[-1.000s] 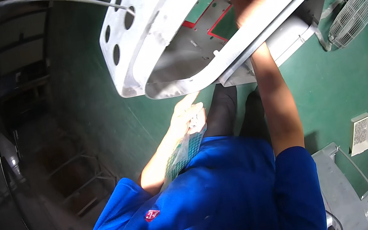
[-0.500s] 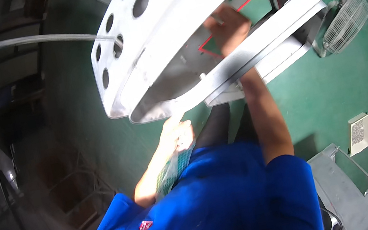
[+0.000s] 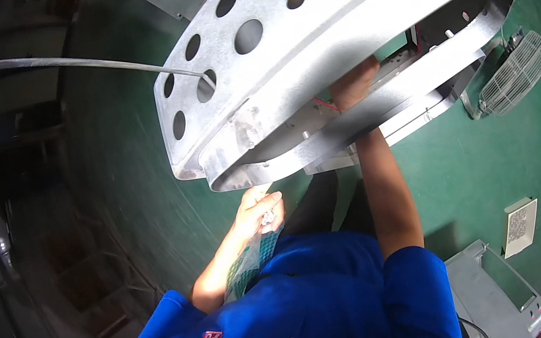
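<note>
A large silver sheet-metal housing [image 3: 344, 11], with round holes along its top and a long oval opening facing me, fills the upper middle. My right hand [image 3: 355, 84] is inside that opening, its forearm passing up behind the lower rim. The opening's upper edge hides its fingers. Below the housing's left end, my left hand [image 3: 260, 213] is closed round the top of a clear plastic bag [image 3: 253, 265] with a teal net pattern. Small whitish pieces show between its fingers, too small to name. A red-edged rectangular cutout shows partly inside the housing.
A grey rod [image 3: 71, 65] runs from the left into one of the housing's holes. At the right stands a fan with a wire guard [image 3: 520, 75]. A pale tray [image 3: 520, 227] and a metal frame [image 3: 486, 283] are lower right, on the green floor [image 3: 460, 179].
The housing now sits lower in view, with more of its holed top showing. My right hand is more hidden behind the opening's upper edge. My left hand still grips the bag.
</note>
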The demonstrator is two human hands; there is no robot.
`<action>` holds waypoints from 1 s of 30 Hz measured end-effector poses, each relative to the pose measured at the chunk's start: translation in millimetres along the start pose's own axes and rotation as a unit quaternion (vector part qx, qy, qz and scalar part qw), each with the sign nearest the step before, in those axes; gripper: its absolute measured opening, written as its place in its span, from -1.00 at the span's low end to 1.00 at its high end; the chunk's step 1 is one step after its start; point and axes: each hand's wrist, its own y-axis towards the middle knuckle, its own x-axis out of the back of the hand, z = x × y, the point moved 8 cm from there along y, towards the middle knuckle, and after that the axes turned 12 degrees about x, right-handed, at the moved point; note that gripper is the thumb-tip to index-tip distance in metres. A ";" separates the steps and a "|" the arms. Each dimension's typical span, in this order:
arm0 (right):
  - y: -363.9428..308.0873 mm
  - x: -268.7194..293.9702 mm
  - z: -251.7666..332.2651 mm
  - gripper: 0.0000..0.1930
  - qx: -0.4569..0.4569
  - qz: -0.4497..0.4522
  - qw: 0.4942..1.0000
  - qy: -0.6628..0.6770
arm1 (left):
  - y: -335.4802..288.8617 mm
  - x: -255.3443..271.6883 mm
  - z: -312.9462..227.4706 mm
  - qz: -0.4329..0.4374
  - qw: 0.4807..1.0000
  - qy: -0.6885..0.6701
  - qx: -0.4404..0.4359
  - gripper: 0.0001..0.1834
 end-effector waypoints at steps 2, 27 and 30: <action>-23.4 2.0 -12.9 -0.78 -0.018 0.021 0.999 -0.016 | -2.0 1.4 17.9 -0.015 0.999 0.012 0.029 -0.66; -252.7 125.6 -28.0 -0.95 -0.490 0.024 0.871 -0.020 | 9.9 35.3 -47.7 0.004 0.987 0.149 0.067 -0.59; -275.6 145.2 -8.1 -0.95 -0.505 0.045 0.861 -0.043 | 9.7 38.8 -58.3 0.011 0.989 0.137 0.055 -0.42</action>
